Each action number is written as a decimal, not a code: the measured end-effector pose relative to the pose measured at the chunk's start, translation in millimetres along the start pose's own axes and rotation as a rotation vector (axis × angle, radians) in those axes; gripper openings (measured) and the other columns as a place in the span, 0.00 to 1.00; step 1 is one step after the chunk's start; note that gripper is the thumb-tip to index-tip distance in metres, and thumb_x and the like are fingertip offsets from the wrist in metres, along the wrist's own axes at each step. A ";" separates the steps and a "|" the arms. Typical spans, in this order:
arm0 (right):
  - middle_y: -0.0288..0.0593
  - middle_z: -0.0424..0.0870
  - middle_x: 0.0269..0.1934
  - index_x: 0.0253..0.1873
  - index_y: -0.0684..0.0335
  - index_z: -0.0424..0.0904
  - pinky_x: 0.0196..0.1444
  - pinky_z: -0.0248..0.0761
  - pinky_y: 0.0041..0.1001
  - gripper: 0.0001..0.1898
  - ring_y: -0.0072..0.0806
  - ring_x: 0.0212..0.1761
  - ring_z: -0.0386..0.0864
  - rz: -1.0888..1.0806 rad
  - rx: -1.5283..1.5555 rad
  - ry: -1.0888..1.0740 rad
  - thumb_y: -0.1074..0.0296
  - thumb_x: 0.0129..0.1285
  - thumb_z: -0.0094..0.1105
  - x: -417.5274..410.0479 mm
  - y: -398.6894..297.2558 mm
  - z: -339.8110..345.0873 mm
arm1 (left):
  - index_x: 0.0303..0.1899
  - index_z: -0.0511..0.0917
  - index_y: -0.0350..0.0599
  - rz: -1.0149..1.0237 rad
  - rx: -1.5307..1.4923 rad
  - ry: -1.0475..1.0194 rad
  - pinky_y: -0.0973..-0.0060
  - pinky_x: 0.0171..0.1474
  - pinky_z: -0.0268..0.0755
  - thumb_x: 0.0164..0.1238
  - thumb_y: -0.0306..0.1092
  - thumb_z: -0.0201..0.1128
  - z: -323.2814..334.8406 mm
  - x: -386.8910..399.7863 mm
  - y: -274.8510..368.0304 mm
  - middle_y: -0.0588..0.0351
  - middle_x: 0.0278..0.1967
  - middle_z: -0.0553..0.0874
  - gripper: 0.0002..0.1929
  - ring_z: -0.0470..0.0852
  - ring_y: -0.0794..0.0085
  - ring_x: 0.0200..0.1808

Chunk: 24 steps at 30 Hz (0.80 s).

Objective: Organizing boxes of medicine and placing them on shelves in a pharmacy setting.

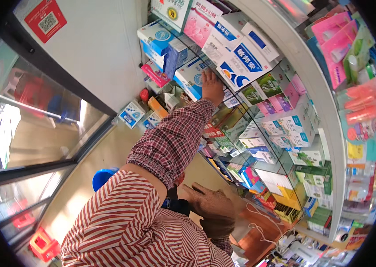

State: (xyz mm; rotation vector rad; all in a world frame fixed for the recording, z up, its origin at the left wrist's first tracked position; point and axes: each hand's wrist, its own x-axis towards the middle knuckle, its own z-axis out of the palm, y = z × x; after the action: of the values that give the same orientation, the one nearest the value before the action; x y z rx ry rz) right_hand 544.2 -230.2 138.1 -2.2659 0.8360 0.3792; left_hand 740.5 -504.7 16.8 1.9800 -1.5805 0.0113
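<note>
My left hand (212,86) reaches up, in a checked sleeve cover (174,140), to the middle glass shelf. Its fingers lie over the near end of a blue-and-white carton (191,77); the thumb is hidden, so a grip cannot be made out. White cartons with blue panels (241,65) stand on the shelf above, close to my knuckles. At my right side a brown cloth or glove (208,203) hangs in front of a second checked cuff (223,245). It hides my right hand, whose fingers cannot be made out.
Glass shelves (261,137) packed with medicine boxes run down the right. Small boxes and bottles (133,113) sit low against the white wall (98,50). A dark-framed glass door (48,120) is at left. Below lie a red plastic stool (44,245), a blue object (103,178) and white cables (264,217).
</note>
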 end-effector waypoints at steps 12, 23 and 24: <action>0.48 0.75 0.53 0.61 0.58 0.68 0.51 0.72 0.33 0.28 0.37 0.51 0.76 0.092 -0.231 0.141 0.63 0.54 0.64 1.9 54.2 -24.6 | 0.53 0.74 0.34 -0.032 -0.158 0.312 0.43 0.72 0.43 0.46 0.35 0.70 -1.9 -17.1 15.0 0.41 0.56 0.72 0.30 0.60 0.46 0.67; 0.48 0.74 0.54 0.61 0.60 0.68 0.52 0.72 0.33 0.27 0.36 0.52 0.75 -0.011 -0.134 0.271 0.63 0.55 0.63 6.0 57.3 -26.8 | 0.53 0.72 0.43 -0.002 -0.501 0.180 0.51 0.67 0.57 0.48 0.30 0.70 -71.7 -158.4 29.3 0.45 0.49 0.79 0.27 0.75 0.49 0.55; 0.48 0.74 0.54 0.61 0.60 0.67 0.52 0.72 0.33 0.27 0.36 0.52 0.75 -0.041 -0.109 0.257 0.63 0.56 0.63 18.1 55.7 -27.5 | 0.54 0.73 0.41 -0.006 -0.538 0.094 0.53 0.65 0.60 0.48 0.32 0.71 -78.5 -188.3 30.9 0.43 0.49 0.79 0.27 0.76 0.50 0.54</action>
State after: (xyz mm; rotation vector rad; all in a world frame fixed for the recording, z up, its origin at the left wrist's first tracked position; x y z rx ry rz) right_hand 522.0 -288.6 121.5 -2.4642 0.9141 0.1179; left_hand 685.7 -306.0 26.6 1.5390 -1.3415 -0.2892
